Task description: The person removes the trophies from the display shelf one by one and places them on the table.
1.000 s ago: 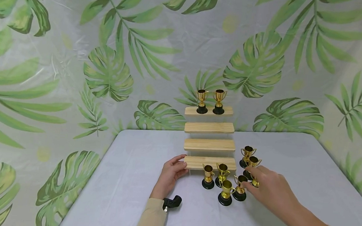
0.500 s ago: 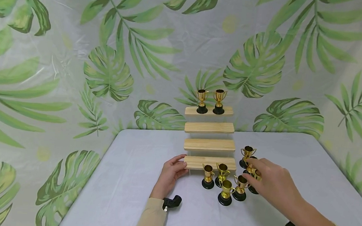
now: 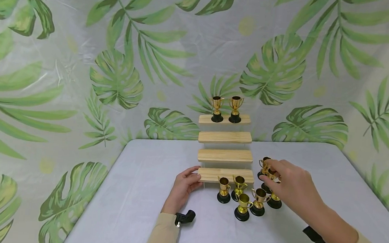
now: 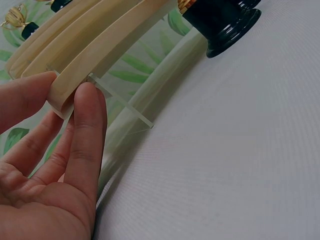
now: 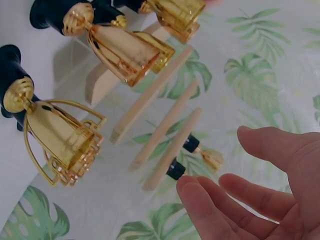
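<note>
My left hand [image 3: 184,184] grips the left end of the lowest plank [image 3: 225,174] of a four-step wooden display stand. Thumb and fingers pinch that plank's end in the left wrist view, beside a clear support [image 4: 122,102]. Over at the right, my right hand [image 3: 294,184] hovers by a group of small gold trophy cups with black bases, thumb and fingers spread apart. Its fingertips overlap the farthest trophy [image 3: 263,166] in the head view and partly hide the trophy behind them. In the right wrist view nothing lies between the fingers; a gold trophy [image 5: 60,130] shows left of them.
Two trophies stand on the top plank [image 3: 225,119]. Several more, such as the front trophy [image 3: 242,207], stand upright on the white-covered table [image 3: 131,208] before and beside the stand. A leaf-print curtain [image 3: 172,58] hangs behind.
My right hand has shifted away from me along the right-hand trophies, from the nearer ones toward the farthest. The left hand and the stand have stayed in place.
</note>
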Motion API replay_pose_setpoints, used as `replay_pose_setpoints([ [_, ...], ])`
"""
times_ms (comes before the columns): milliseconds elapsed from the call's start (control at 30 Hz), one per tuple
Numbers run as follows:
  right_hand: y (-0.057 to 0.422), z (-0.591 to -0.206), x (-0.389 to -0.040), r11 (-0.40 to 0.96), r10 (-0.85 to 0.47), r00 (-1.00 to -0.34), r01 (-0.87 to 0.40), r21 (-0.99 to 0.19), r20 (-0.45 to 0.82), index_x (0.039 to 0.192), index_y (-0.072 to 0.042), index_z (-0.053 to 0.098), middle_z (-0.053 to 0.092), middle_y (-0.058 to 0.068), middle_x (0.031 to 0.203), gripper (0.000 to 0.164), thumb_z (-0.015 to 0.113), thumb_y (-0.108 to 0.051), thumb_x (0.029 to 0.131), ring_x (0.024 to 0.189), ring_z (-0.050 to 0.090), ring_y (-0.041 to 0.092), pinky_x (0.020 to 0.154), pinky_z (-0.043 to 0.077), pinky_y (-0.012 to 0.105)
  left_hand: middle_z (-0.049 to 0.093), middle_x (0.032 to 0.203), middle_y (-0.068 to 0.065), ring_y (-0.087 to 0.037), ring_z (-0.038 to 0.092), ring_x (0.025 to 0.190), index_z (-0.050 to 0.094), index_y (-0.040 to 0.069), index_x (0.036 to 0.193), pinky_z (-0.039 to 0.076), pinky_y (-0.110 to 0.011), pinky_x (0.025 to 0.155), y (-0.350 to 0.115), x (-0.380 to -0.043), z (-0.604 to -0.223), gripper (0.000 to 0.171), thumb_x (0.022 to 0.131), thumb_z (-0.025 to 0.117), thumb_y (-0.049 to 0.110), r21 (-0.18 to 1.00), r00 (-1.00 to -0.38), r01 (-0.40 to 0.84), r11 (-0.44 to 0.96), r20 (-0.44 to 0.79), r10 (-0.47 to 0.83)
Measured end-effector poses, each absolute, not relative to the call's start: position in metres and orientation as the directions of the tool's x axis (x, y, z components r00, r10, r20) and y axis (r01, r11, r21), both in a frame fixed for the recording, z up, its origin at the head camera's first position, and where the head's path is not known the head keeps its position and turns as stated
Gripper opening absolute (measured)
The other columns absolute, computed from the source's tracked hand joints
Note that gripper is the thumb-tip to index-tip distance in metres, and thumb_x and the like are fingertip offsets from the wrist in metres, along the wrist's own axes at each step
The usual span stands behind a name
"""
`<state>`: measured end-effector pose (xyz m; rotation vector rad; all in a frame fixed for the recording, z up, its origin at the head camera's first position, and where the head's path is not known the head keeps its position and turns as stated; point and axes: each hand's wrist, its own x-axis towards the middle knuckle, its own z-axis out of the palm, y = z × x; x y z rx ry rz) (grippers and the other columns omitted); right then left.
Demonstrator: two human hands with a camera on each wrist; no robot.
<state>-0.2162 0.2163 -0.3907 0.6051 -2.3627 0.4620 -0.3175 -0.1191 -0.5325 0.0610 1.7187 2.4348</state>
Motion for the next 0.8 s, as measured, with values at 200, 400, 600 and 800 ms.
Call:
replay_pose_setpoints([
  [200, 0.212, -0.380, -0.222, 0.826, -0.295, -0.672, -0.537, -0.173, 0.680, 0.113, -0.007, 0.072, 0.072, 0.007, 0.093, 0.040, 0.086, -0.021, 0.078, 0.068, 0.066, 0.015, 0.047, 0.051, 0.030, 0.069, 0.104, -0.011, -0.018, 0.069, 0.088, 0.058, 0.003, 0.139, 0.059, -0.029, 0.078, -0.119, -0.319, -0.534, 0.049, 0.091, 0.073, 0.004, 0.936, -0.985, -0.115, -0.333, -0.065, 0.159],
  [400, 0.206, -0.364, -0.230, 0.814, -0.312, -0.631, -0.563, -0.143, 0.710, 0.113, -0.004, 0.071, 0.070, 0.007, 0.088, 0.043, 0.087, -0.020, 0.077, 0.066, 0.063, 0.015, 0.048, 0.050, 0.030, 0.068, 0.104, -0.011, -0.017, 0.068, 0.088, 0.059, 0.003, 0.138, 0.059, -0.028, 0.077, -0.118, -0.319, -0.534, 0.048, 0.092, 0.071, 0.005, 0.940, -0.987, -0.104, -0.324, -0.056, 0.154],
  [600, 0.201, -0.350, -0.242, 0.811, -0.287, -0.645, -0.557, -0.178, 0.708, 0.113, -0.004, 0.071, 0.071, 0.009, 0.087, 0.040, 0.085, -0.020, 0.080, 0.068, 0.068, 0.020, 0.050, 0.055, 0.038, 0.068, 0.105, -0.012, -0.018, 0.069, 0.087, 0.059, 0.003, 0.138, 0.059, -0.028, 0.077, -0.119, -0.318, -0.533, 0.047, 0.092, 0.071, 0.003, 0.935, -0.985, -0.117, -0.336, -0.065, 0.161],
  [800, 0.196, -0.335, -0.262, 0.815, -0.264, -0.673, -0.539, -0.214, 0.691, 0.116, -0.005, 0.072, 0.071, 0.008, 0.087, 0.039, 0.084, -0.022, 0.083, 0.070, 0.068, 0.021, 0.054, 0.055, 0.038, 0.067, 0.110, -0.017, -0.019, 0.068, 0.090, 0.058, 0.003, 0.139, 0.059, -0.028, 0.078, -0.119, -0.318, -0.533, 0.046, 0.094, 0.068, 0.002, 0.939, -0.986, -0.109, -0.327, -0.059, 0.158],
])
